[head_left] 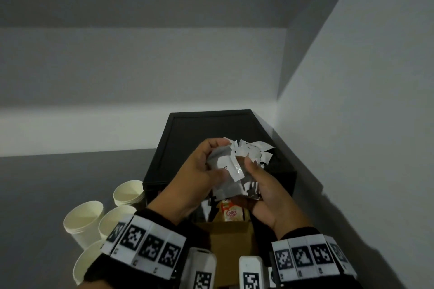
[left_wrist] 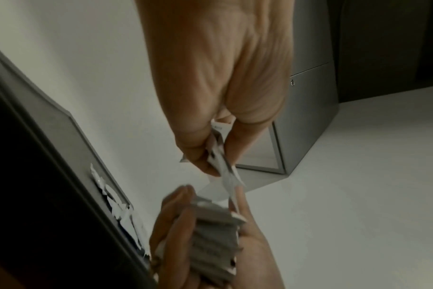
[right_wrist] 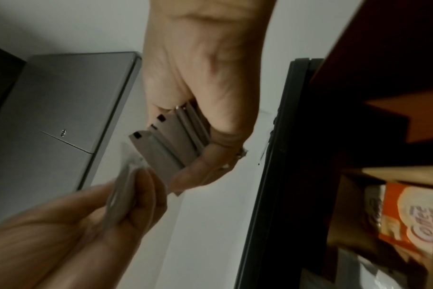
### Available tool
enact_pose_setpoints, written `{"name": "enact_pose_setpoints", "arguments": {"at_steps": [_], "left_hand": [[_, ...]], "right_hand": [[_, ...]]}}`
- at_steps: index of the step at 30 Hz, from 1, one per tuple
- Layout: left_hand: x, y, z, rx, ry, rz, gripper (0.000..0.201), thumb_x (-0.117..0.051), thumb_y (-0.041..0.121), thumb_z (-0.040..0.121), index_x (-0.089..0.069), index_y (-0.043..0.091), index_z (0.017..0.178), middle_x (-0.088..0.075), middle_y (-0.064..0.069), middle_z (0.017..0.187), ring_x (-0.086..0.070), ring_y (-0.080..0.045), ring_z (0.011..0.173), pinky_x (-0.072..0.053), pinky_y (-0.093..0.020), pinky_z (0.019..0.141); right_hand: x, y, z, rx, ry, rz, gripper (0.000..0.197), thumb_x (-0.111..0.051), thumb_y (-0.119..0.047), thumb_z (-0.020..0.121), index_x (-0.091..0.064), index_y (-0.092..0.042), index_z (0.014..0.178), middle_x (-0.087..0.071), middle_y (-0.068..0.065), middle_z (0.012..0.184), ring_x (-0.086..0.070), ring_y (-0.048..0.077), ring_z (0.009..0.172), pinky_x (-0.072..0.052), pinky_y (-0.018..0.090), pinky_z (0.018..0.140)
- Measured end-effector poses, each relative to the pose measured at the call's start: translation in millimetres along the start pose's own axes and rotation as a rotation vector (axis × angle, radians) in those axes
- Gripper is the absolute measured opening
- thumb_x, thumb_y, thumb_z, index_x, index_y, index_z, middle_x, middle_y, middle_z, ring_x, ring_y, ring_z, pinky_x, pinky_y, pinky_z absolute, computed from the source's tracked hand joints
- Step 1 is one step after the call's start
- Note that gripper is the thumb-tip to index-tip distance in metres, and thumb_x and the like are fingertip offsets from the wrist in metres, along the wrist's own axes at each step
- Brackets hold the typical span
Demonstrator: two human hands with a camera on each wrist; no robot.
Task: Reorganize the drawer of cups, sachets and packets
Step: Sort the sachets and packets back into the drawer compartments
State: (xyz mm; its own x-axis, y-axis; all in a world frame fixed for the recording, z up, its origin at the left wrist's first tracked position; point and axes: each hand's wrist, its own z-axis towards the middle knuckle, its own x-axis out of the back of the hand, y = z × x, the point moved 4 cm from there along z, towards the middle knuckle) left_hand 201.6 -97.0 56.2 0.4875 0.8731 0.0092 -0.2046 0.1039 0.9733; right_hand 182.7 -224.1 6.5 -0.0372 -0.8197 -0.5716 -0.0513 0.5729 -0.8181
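Both hands hover over the open drawer (head_left: 234,239). My left hand (head_left: 218,159) pinches a few white sachets (head_left: 229,166) between thumb and fingers; the left wrist view shows that pinch (left_wrist: 219,156). My right hand (head_left: 252,180) grips a stack of grey-white sachets (head_left: 237,191), seen edge-on in the right wrist view (right_wrist: 171,144), fingers curled round it. The two bundles touch. More sachets (head_left: 256,148) lie loose on the black box (head_left: 187,138). An orange creamer packet (head_left: 231,212) sits in the drawer below the hands.
Several white paper cups (head_left: 84,220) stand on the grey counter to the left of the black box. A brown cardboard divider (head_left: 230,232) sits in the drawer. A white wall (head_left: 352,124) runs close along the right side.
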Motion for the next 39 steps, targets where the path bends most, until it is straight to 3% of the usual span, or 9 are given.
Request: {"name": "enact_pose_setpoints", "arguments": {"at_steps": [2,6,10,17,22,28,33,36,39], "left_hand": [[-5.8,-3.2,-6.7,-0.025,-0.02,0.056,0.051,-0.05,-0.016,0.084,-0.054,0.03,0.106,-0.057,0.002,0.109,-0.063,-0.012,0.087,-0.059,-0.032,0.069],[-9.4,-3.9,-14.1,-0.116,-0.009,0.192,0.051,-0.049,-0.014,0.087,-0.049,0.033,0.107,-0.054,0.011,0.104,-0.058,0.009,0.079,-0.049,-0.013,0.065],[-4.3,-6.3,-15.8,-0.138,0.054,0.235,0.047,-0.052,-0.007,0.088,-0.048,0.036,0.106,-0.054,0.008,0.108,-0.059,-0.005,0.091,-0.054,-0.02,0.072],[13.1,-13.4,-15.5,-0.03,0.314,-0.197,0.038,-0.044,-0.011,0.089,-0.054,0.025,0.101,-0.059,0.0,0.105,-0.062,-0.015,0.089,-0.056,-0.028,0.066],[9.8,-15.2,-16.3,-0.032,0.383,-0.291,0.036,-0.043,-0.008,0.091,-0.054,0.024,0.102,-0.059,-0.002,0.105,-0.064,-0.018,0.087,-0.055,-0.028,0.062],[23.3,-14.1,-15.2,-0.045,0.483,-0.334,0.046,-0.04,-0.015,0.086,-0.054,0.028,0.096,-0.056,-0.001,0.105,-0.059,-0.02,0.09,-0.053,-0.037,0.076],[35.7,-20.0,-14.5,0.005,0.513,-0.314,0.035,-0.041,-0.018,0.084,-0.06,0.011,0.078,-0.062,-0.004,0.097,-0.059,-0.014,0.079,-0.049,-0.019,0.056],[29.0,-31.8,-16.1,0.13,0.498,-0.143,0.029,-0.046,-0.01,0.088,-0.063,0.006,0.071,-0.065,-0.003,0.086,-0.06,-0.016,0.081,-0.05,-0.02,0.058],[19.6,-36.6,-17.5,0.147,0.406,-0.042,0.018,-0.054,0.003,0.088,-0.065,-0.006,0.078,-0.067,-0.015,0.082,-0.063,-0.019,0.074,-0.05,-0.02,0.058]], "right_hand": [[-5.3,8.4,-3.8,-0.03,-0.045,0.027,0.037,-0.061,-0.035,0.072,-0.067,-0.016,0.103,-0.071,0.016,0.1,-0.068,0.029,0.087,-0.053,0.044,0.081],[-9.1,13.2,-6.2,-0.036,-0.043,0.046,0.036,-0.066,-0.031,0.068,-0.068,-0.017,0.1,-0.071,0.014,0.099,-0.066,0.029,0.087,-0.05,0.045,0.083],[-11.5,12.6,-8.0,-0.021,-0.065,0.039,0.021,-0.065,-0.019,0.065,-0.073,-0.018,0.085,-0.072,0.012,0.088,-0.068,0.024,0.077,-0.055,0.037,0.069],[-8.5,9.4,-7.4,0.063,-0.087,0.05,0.046,-0.063,-0.008,0.067,-0.063,-0.017,0.112,-0.066,0.017,0.11,-0.067,0.027,0.087,-0.057,0.033,0.059],[-26.7,15.1,-10.2,0.077,-0.223,-0.13,0.049,-0.068,-0.003,0.065,-0.062,-0.013,0.112,-0.065,0.022,0.111,-0.064,0.034,0.1,-0.051,0.045,0.085],[-20.0,13.8,-5.2,0.099,-0.17,-0.095,0.053,-0.059,0.005,0.062,-0.06,-0.011,0.112,-0.066,0.025,0.105,-0.066,0.036,0.09,-0.053,0.047,0.08],[-5.6,17.8,-0.6,0.068,-0.113,-0.045,0.074,-0.068,0.0,0.058,-0.049,-0.007,0.129,-0.056,0.03,0.121,-0.065,0.034,0.088,-0.056,0.037,0.061],[-2.7,18.6,0.3,0.084,-0.099,0.01,0.07,-0.068,0.006,0.065,-0.048,-0.006,0.131,-0.065,0.024,0.109,-0.069,0.03,0.083,-0.056,0.035,0.059],[-1.1,19.6,0.2,0.069,-0.096,0.003,0.069,-0.062,0.002,0.067,-0.045,-0.001,0.133,-0.069,0.019,0.099,-0.069,0.03,0.086,-0.057,0.038,0.065]]}}
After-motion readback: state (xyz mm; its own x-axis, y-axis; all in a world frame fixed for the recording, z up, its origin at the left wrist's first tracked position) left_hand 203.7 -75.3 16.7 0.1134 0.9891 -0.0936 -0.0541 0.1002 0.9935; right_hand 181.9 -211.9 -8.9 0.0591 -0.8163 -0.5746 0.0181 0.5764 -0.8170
